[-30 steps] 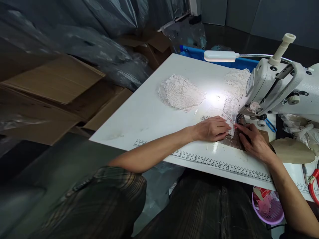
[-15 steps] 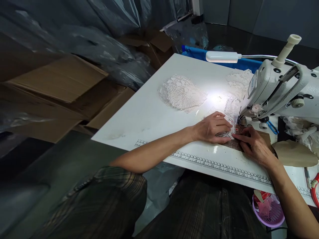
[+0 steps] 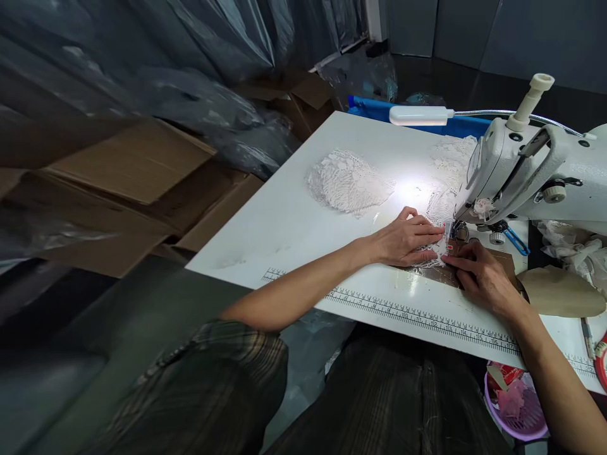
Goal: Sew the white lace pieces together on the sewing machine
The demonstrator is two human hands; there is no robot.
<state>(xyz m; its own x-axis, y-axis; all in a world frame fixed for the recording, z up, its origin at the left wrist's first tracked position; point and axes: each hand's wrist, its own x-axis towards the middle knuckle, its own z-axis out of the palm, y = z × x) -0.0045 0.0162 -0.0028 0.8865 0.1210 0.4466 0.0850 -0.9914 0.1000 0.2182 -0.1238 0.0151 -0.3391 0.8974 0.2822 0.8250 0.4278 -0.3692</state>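
My left hand (image 3: 406, 241) lies palm down with fingers stretched out on a piece of white lace (image 3: 434, 254), in front of the sewing machine's needle and presser foot (image 3: 453, 230). From the right, my right hand (image 3: 484, 273) reaches in, its index fingertip touching the lace's near right edge. The thumb rests apart and lower down, and the other fingers bend beside the foot. White lace (image 3: 441, 205) continues behind the left fingers, partly under the machine head (image 3: 493, 164). My left hand covers part of the piece.
A heap of white lace (image 3: 348, 182) lies left on the white table (image 3: 284, 221). A lamp (image 3: 420, 115) lights it from behind. At right lie blue snips (image 3: 516, 240), a beige oval piece (image 3: 562, 292) and red-handled scissors (image 3: 601, 363). A purple basket (image 3: 519, 423) hangs below; cardboard boxes (image 3: 133, 158) stand left.
My left hand has shifted slightly, its fingers now straighter and closer to the presser foot, over the lace. The right hand stays nearly in place. The view has tilted a little.
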